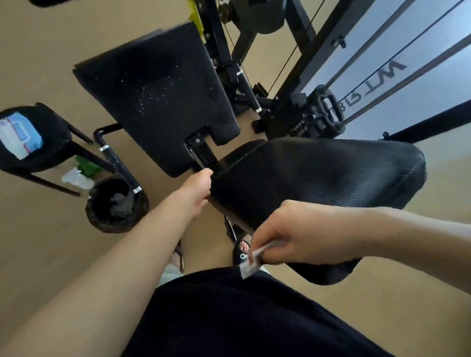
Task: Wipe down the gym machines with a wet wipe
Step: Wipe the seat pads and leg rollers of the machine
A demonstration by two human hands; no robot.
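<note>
A black gym machine fills the middle of the view, with a flat back pad [156, 95] and a padded seat [322, 175] below it. My left hand [198, 190] grips the seat's near edge where it meets the bracket. Over the seat's front edge, my right hand [297, 235] pinches a crumpled white wet wipe [252, 260] that hangs from my fingers. A blue and white pack of wipes [16, 134] lies on a black stool [4, 159] at the left.
A round black bin [116, 206] with used wipes inside stands on the tan floor beside the stool. A black handle bar [116, 161] juts out above it. The weight stack [325, 113], cables and frame rise at the right. My sandalled foot [241, 251] is under the seat.
</note>
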